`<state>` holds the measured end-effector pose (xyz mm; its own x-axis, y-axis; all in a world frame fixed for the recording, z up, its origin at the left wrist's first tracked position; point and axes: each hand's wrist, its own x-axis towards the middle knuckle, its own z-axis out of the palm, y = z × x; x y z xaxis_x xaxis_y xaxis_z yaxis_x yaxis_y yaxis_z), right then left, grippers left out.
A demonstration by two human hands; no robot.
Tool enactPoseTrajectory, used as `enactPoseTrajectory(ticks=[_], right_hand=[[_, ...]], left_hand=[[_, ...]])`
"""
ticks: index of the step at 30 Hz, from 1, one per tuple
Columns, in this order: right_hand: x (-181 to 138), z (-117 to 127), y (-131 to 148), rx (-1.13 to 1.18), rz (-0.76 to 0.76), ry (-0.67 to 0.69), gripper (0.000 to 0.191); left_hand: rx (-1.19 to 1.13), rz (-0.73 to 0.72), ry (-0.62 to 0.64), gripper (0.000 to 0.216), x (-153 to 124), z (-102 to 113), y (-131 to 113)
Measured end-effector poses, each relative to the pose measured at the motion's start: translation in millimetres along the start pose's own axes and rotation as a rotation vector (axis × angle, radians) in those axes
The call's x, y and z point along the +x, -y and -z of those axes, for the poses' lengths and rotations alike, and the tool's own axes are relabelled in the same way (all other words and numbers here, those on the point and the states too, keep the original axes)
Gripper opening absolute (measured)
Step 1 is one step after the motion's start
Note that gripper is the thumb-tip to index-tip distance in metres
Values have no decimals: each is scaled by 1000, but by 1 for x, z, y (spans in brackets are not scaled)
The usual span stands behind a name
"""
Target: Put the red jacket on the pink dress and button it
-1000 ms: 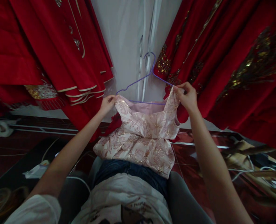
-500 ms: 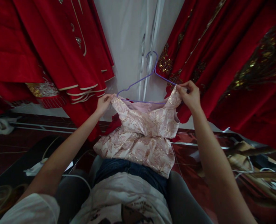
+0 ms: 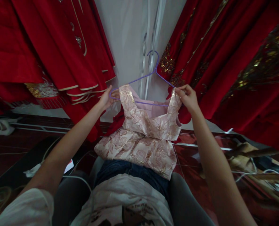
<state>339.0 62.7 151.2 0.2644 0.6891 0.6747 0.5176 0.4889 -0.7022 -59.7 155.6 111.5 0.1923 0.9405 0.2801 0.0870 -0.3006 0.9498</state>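
A small pink dress with gold flower pattern hangs from a purple wire hanger and drapes down onto my lap. My left hand is closed on the hanger's left end, just beside the dress's left shoulder strap. Over on the other side, my right hand pinches the right shoulder strap where it meets the hanger's right arm. The hanger's hook points up in front of a white wall.
Red garments with gold trim hang at the left, and more red embroidered cloth hangs at the right. A dark red tiled floor lies below with white cords and clutter at both sides.
The dress's left shoulder strap has slid up onto the hanger. My left hand shifted from the strap to the hanger's left end. My right hand stayed at the right strap.
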Motion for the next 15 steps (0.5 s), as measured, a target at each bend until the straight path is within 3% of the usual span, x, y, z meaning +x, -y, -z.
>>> enactPoseTrajectory(ticks=[2, 4, 6, 8, 12, 15], right_hand=[[-1, -2, 1, 12, -11, 4, 18], [-2, -3, 1, 21, -13, 10, 20], [-2, -3, 2, 31, -14, 16, 23], [-2, -2, 2, 40, -16, 19, 24], [-1, -1, 0, 39, -23, 26, 23], [0, -3, -3, 33, -28, 28, 24]], left_hand=[[121, 99, 78, 48, -10, 2, 36], [454, 138, 204, 37, -26, 0, 71], [778, 89, 183, 42, -42, -4, 96], [900, 18, 84, 38, -52, -7, 112], [690, 37, 5, 22, -43, -3, 111], [376, 150, -20, 29, -22, 6, 84]])
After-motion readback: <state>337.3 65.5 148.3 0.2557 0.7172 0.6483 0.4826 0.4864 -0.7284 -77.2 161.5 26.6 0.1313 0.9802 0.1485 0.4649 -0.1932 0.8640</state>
